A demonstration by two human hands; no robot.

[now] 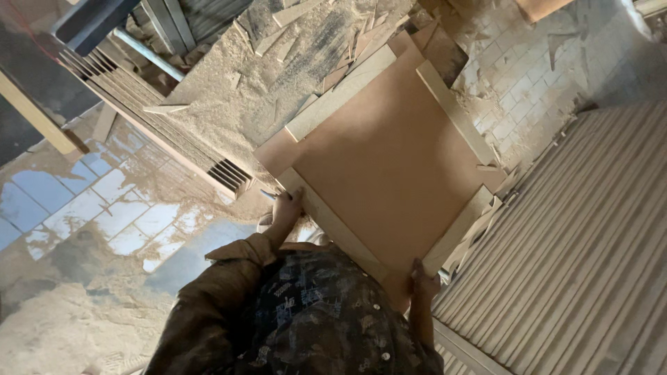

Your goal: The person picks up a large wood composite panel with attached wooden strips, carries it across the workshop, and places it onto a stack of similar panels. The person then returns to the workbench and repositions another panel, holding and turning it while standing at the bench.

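A square brown board (389,160) with pale wooden strips (333,221) lining its edges is being held out flat in front of the person, above a sawdust-strewn tiled floor (90,208). The left hand (287,208) is gripping its near-left corner, the grip clamped on the edge, while the right hand (424,283) is clasping the near-right corner. A stack of ribbed panels (577,243) is lying just to the right, and stacked boards (160,132) are lying to the left.

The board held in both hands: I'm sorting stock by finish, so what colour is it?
Plain reddish-brown board with paler tan strips along its edges; head view.
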